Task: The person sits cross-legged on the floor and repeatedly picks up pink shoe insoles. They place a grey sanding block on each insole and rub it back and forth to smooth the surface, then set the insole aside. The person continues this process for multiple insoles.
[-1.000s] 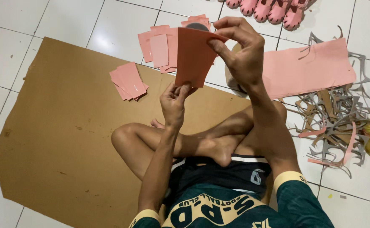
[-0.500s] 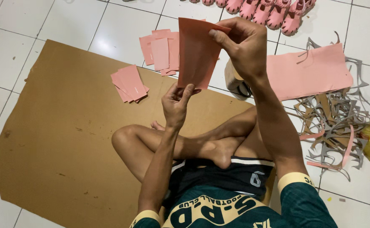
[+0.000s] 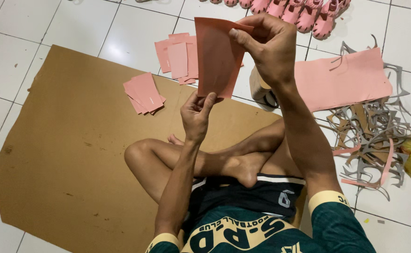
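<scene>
Salmon-pink sheet [image 3: 217, 56], smooth, slightly curved, possibly layered, pinched at both ends.

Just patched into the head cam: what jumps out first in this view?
A pink sheet held upright at centre, pinched at its top by the right hand and at its bottom by the left hand. Below lies a big brown cardboard sheet on white tiles, with small pink stacks beyond. A tangle of grey offcuts lies at right.

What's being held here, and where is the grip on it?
A pink sheet, held by both hands: right hand pinches its top right corner, left hand pinches its bottom edge.
</scene>
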### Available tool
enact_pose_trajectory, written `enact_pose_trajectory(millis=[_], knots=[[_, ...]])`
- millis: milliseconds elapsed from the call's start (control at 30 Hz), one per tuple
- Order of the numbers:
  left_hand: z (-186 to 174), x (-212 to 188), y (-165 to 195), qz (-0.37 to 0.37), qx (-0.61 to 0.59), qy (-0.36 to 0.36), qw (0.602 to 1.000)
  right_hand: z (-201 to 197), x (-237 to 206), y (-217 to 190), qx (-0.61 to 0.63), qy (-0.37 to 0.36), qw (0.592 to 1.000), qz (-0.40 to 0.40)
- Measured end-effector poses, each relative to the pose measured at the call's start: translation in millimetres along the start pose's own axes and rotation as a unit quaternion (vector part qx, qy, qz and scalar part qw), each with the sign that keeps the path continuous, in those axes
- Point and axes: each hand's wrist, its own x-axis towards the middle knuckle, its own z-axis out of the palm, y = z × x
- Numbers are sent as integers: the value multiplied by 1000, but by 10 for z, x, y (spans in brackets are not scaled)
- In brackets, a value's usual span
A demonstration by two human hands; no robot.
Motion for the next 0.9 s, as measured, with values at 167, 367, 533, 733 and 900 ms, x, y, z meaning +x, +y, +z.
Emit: enact_pose_trajectory(millis=[167,367,533,733,900], knots=[[17,6,144,14,-40,-38,998,-9,-11,40,-5,-8,1000,-4],[-25,18,138,-61,98,26,993,4,-73,146,35,-14,998,44],[-150,-76,-55,-59,45,-33,997,-1,-103,365,37,3,996,75],[-253,-163,-128,-58,-5,-84,995,-37,-108,616,29,-7,996,86],[-376,-69,-94,-70,21,-72,995,31,-136,629,23,6,995,94]])
